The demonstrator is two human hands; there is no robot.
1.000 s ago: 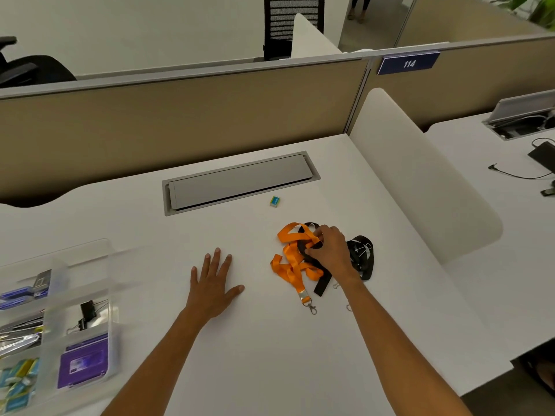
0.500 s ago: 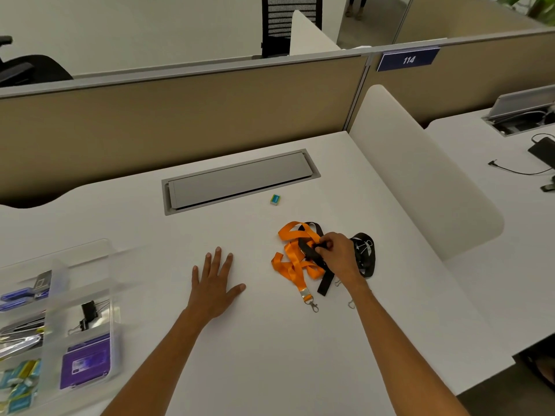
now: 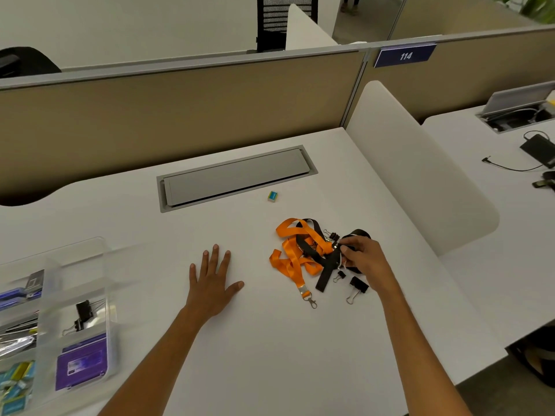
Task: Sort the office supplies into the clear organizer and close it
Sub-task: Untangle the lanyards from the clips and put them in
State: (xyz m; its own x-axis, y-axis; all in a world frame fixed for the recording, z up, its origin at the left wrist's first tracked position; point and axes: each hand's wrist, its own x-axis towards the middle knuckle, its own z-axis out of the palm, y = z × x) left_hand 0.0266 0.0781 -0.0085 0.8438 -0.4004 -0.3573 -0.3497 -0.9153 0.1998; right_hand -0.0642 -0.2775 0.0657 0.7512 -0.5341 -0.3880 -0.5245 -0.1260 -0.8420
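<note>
An orange lanyard point(image 3: 295, 258) lies tangled with a black lanyard point(image 3: 326, 267) on the white desk point(image 3: 240, 340). My right hand point(image 3: 362, 259) rests at the tangle's right side, fingertips pinching something small and metallic where the straps meet. Two black binder clips point(image 3: 357, 288) lie just below that hand. My left hand point(image 3: 211, 280) lies flat on the desk with fingers spread, left of the lanyards. The clear organizer point(image 3: 75, 298) stands open at the lower left, holding binder clips, a purple pad and small packets. A small teal eraser point(image 3: 272, 196) sits near the cable tray.
A grey cable-tray lid point(image 3: 237, 177) is set into the desk behind the lanyards. A beige partition point(image 3: 180, 115) runs along the back and a white divider point(image 3: 420, 175) bounds the right side. The neighbouring desk carries a black adapter and cable point(image 3: 537, 150).
My right hand has shifted right across the lanyard tangle, uncovering two binder clips below it. My left hand has stayed flat on the desk.
</note>
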